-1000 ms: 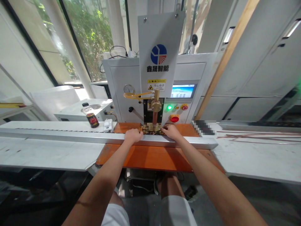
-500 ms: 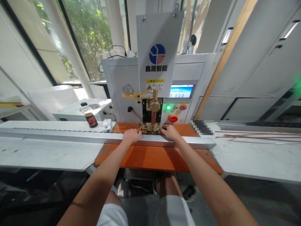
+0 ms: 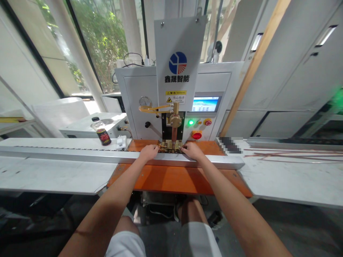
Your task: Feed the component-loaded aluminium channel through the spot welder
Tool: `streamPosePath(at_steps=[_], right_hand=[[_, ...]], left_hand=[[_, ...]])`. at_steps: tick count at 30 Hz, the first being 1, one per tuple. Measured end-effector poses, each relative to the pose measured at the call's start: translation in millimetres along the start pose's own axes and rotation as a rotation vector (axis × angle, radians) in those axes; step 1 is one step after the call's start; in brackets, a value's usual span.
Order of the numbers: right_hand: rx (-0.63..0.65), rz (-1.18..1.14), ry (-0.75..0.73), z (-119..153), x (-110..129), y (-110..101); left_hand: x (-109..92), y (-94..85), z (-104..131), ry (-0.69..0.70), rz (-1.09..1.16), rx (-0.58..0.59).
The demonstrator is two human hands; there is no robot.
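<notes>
The thin dark-toothed strip (image 3: 66,148) lies along the silver rail (image 3: 214,161), running from the far left of the counter toward the brass fixture (image 3: 168,144), where your hands hide part of it. The copper rod (image 3: 174,135) stands upright over that fixture, its lower end between your two hands; whether it touches the work beneath is too small to tell. Your left hand (image 3: 149,152) rests over the rail just left of the fixture, its fingers curled down at the strip; you can't tell from here whether they grip it. Your right hand (image 3: 193,150) is just right of the fixture, thumb and fingers drawn close together at its edge, and what they may be pinching is too small to make out. Your forearms cross above the orange board (image 3: 166,178), which sits between the white left and right stretches of counter (image 3: 59,175). Above the rod, yellow tubes (image 3: 154,109) loop left from the brass head (image 3: 175,120), near the round gauge (image 3: 145,102) on the grey machine (image 3: 140,87). To the right, its screen (image 3: 205,104) is lit, and the green light (image 3: 190,122) glows below it. Farther left, a dark-capped bottle (image 3: 103,135) stands beside a small white object (image 3: 121,142); on your far right, thin reddish rods (image 3: 289,155) lie loosely across the counter.
</notes>
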State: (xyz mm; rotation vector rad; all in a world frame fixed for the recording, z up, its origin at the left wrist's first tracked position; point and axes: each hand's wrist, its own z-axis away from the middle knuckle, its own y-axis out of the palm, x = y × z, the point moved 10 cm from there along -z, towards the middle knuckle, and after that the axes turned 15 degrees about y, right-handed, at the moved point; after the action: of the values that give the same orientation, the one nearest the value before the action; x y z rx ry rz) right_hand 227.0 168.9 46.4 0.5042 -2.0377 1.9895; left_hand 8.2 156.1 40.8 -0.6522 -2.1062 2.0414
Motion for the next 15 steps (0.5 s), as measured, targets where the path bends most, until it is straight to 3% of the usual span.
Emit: streamPosePath(at_steps=[6, 11, 15], right_hand=[[-0.034, -0.018, -0.009, -3, -2, 2], [-0.023, -0.008, 0.006, -1, -2, 1], [-0.021, 0.027, -0.002, 3, 2, -2]], left_hand=[[-1, -19.4, -4, 0.122, 0.137, -0.062], [14, -31.7, 3, 0.051, 0.019, -0.074], [25, -29.4, 9, 0.003, -0.049, -0.038]])
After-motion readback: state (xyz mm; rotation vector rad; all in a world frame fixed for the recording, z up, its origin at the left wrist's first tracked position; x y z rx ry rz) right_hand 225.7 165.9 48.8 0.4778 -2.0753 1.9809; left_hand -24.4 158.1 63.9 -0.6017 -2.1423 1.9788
